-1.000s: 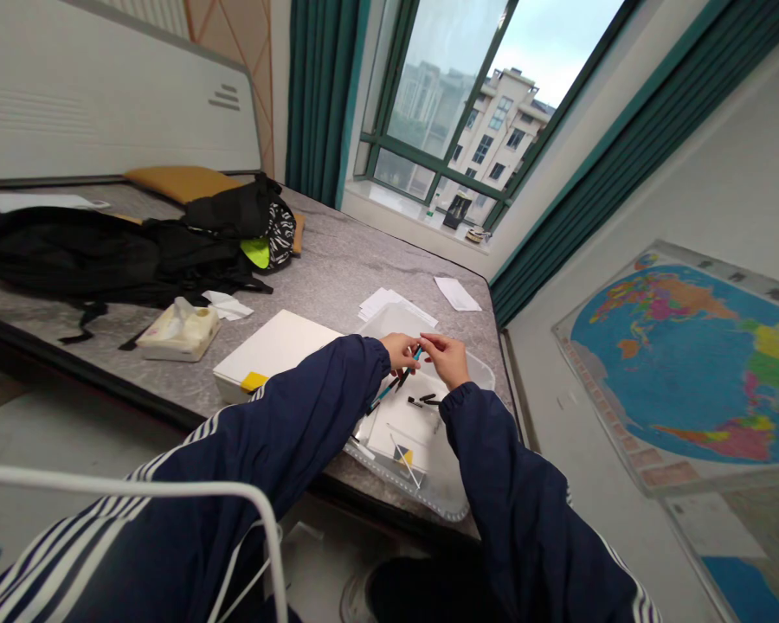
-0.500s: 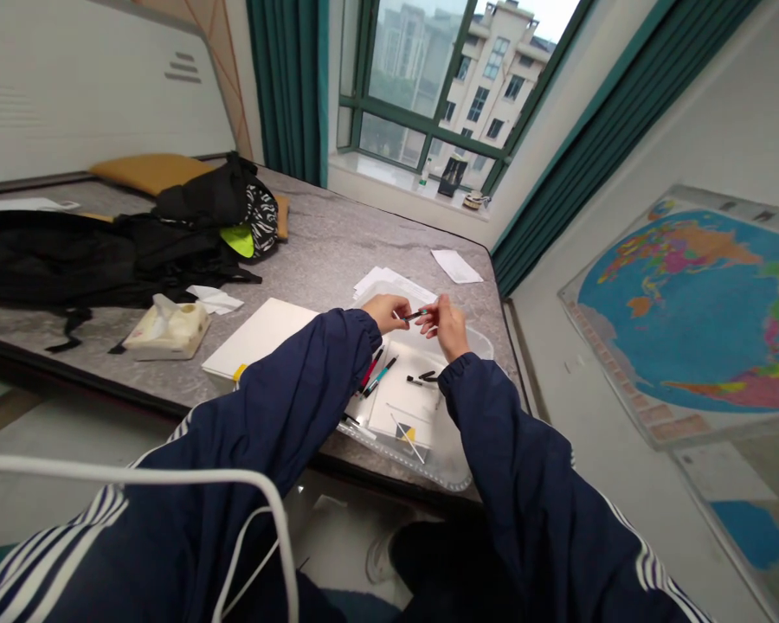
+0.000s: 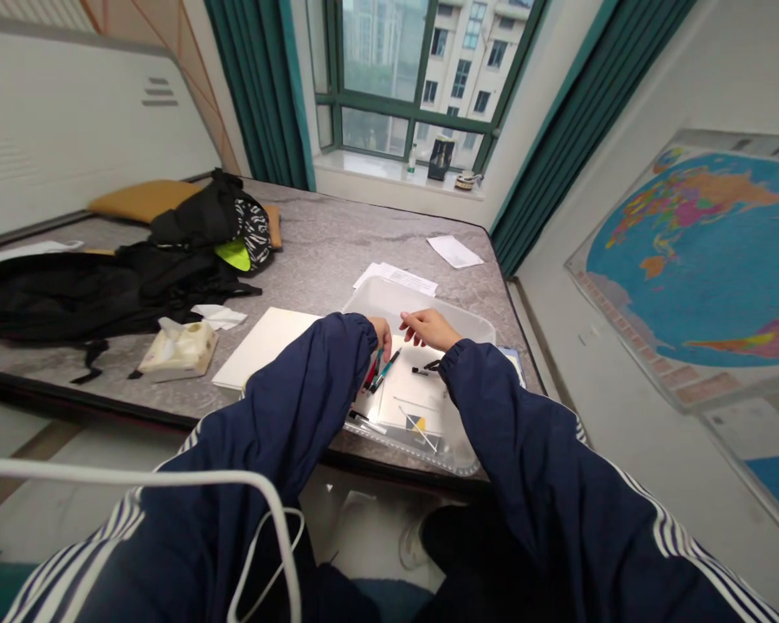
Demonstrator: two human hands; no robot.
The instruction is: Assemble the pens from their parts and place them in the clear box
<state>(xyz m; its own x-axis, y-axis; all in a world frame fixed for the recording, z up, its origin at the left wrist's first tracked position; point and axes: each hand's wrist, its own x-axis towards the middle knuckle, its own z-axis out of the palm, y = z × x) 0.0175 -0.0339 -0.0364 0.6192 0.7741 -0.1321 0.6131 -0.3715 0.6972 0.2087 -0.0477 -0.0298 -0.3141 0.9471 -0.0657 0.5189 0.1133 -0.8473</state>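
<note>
Both my hands hover over a clear plastic tray [image 3: 421, 300] on the grey tabletop. My left hand [image 3: 383, 333] is mostly hidden behind its dark blue sleeve, low over the teal and red pens [image 3: 379, 373] lying in the tray; its fingers curl down and what they hold is hidden. My right hand [image 3: 428, 328] is raised a little above the tray with fingers loosely pinched. Small black pen caps [image 3: 427, 369] and white sheets [image 3: 408, 400] lie in the tray under it.
A white pad [image 3: 260, 343] lies left of the tray, a tissue pack [image 3: 177, 348] further left, black bags [image 3: 104, 281] behind. Loose papers [image 3: 454, 251] lie at the far edge. A white wire frame [image 3: 169, 484] crosses the foreground. A world map [image 3: 694, 251] hangs at right.
My hands have drawn apart and lowered toward the tray; the pen held between them half a second ago is no longer between them. The view tilted up toward the window.
</note>
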